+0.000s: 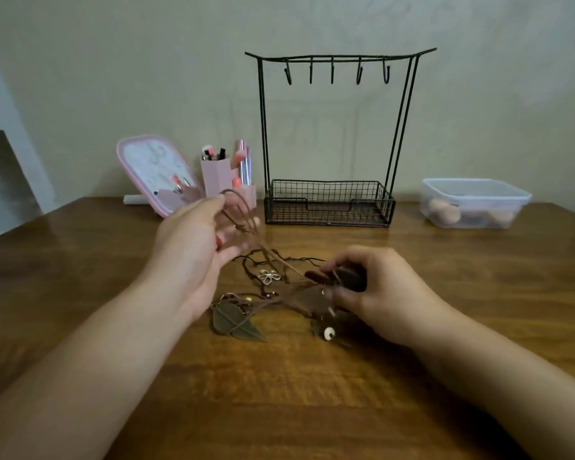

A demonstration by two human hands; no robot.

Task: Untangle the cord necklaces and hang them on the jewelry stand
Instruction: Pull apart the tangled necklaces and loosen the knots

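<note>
Forearms over table (279, 393): left hand (193, 254) lifts a cord loop (243, 207) on loosely curled fingers; right hand (375, 293) pinches a dark pendant (349, 278). Necklaces (266, 293) lie knotted before the stand (329, 134); pulling apart may tighten knots.

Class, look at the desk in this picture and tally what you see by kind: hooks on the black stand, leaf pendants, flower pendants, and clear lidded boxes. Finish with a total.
Hooks on the stand: 5
Leaf pendants: 2
Flower pendants: 1
Clear lidded boxes: 1
Total: 9
</note>
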